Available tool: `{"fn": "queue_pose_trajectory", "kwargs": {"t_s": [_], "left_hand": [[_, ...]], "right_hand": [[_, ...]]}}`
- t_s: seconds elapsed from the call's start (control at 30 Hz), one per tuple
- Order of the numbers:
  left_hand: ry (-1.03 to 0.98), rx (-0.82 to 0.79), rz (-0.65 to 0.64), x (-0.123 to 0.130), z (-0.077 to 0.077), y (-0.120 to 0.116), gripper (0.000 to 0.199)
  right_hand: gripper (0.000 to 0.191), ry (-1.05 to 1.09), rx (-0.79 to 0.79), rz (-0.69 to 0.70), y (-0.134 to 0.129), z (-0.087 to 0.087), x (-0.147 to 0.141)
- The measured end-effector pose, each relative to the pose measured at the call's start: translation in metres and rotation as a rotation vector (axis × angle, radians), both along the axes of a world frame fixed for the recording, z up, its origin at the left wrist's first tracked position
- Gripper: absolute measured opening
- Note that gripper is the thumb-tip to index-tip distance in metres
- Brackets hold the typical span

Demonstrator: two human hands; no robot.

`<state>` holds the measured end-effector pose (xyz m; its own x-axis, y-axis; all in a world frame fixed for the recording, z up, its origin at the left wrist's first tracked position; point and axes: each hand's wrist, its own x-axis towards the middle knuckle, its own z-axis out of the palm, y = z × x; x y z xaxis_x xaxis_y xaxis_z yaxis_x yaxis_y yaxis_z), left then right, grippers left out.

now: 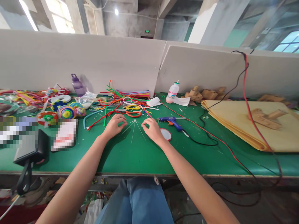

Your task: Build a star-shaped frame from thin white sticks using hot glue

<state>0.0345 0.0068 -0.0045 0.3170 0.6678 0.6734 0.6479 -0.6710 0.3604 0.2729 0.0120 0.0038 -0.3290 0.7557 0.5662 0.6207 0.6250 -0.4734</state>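
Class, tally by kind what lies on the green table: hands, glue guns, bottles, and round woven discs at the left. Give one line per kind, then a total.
Hands: 2, the left hand and the right hand, both at the thin sticks
Glue guns: 1
Bottles: 2, purple and white
Woven discs: 4 that show clearly
Total: 9

No text, label or number can be read. Print on the white bottle (172, 92) is too small to make out, and the green sign (147, 31) overhead is blurred.
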Motion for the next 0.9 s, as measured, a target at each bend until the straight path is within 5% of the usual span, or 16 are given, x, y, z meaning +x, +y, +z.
{"fn": "queue_pose_trajectory", "kwargs": {"t_s": [0.33,0.9], "left_hand": [[-0.012,-0.126,-0.005,0.009,0.008,-0.012,0.042],[-0.014,-0.022,-0.079,0.020,0.008,-0.012,0.027]], "right_hand": [[0.018,0.068,0.058,0.035,-0.007,0.005,-0.005],[0.018,0.078,0.136,0.149,-0.010,0.006,-0.013]]}}
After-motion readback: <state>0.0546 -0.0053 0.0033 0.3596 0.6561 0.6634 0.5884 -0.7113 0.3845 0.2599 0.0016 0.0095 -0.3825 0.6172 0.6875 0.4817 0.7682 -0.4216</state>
